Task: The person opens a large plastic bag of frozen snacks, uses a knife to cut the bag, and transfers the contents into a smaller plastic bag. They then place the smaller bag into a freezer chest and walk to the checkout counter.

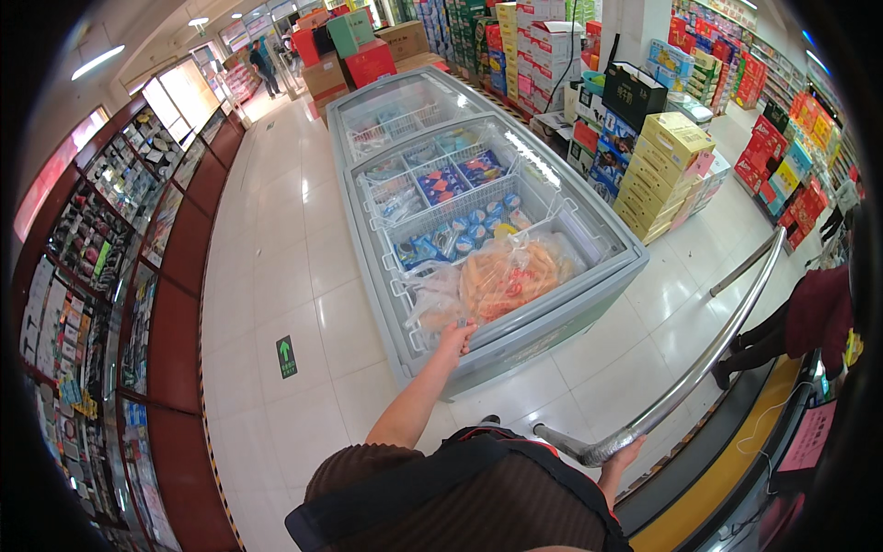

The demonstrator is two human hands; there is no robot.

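My left hand [458, 339] is at the near left corner of a grey chest freezer [552, 314], its fingers bent over the frame of the sliding glass lid; a small grey part shows at the fingertips. Beneath the glass, close to that hand, lies a clear plastic bag of orange-tan food [514, 276]. Blue packaged items [476, 228] fill a white wire basket behind it. Low on the right, my right hand [624, 455] is against the underside of a curved metal handrail [679, 397], its fingers partly hidden by the rail.
Glass display cabinets [162, 310] line the left side, along a tiled aisle [276, 276]. Stacked yellow cartons [662, 172] stand right of the freezer. Another person [817, 310] is at the far right beyond the handrail; a distant person [263, 67] stands near the doorway.
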